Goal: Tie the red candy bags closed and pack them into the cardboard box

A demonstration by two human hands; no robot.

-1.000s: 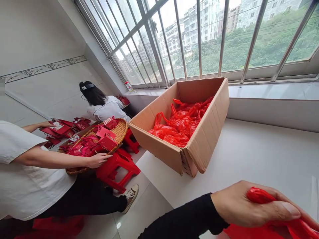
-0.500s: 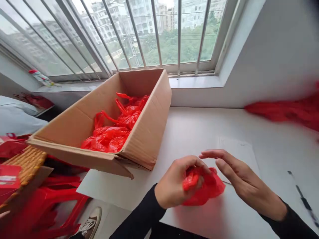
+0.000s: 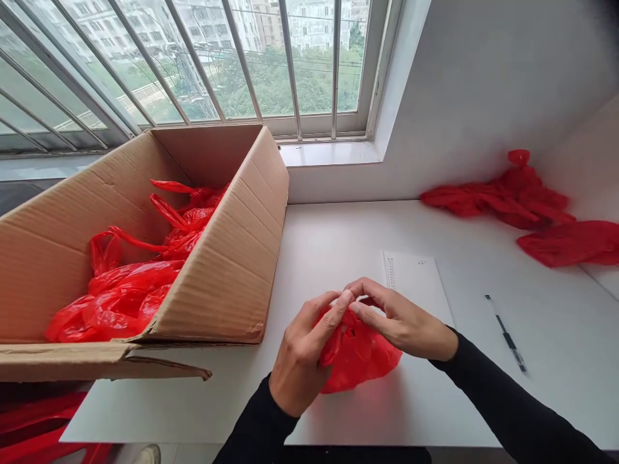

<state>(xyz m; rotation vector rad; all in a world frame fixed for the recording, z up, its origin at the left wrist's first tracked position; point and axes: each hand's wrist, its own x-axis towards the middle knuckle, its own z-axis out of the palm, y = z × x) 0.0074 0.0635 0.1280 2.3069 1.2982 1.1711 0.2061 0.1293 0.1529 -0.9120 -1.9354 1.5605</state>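
Note:
A crumpled red plastic bag [image 3: 360, 357] sits on the white table [image 3: 338, 238] right in front of me. My left hand [image 3: 302, 351] curls round its left side, fingers closed on the plastic. My right hand [image 3: 399, 319] comes in from the right and pinches the bag's top, its fingertips meeting those of the left hand. Both sleeves are black.
An open cardboard box [image 3: 232, 258] holding several red plastic bags [image 3: 128, 283] stands at the left. A sheet of paper [image 3: 418, 283] lies behind my hands, a pen [image 3: 505, 334] to the right. More red bags [image 3: 522, 200] lie by the far right wall. Barred window behind.
The view has swung right, away from the people on the floor. My right hand came in and closed on the bag that my left hand was holding.

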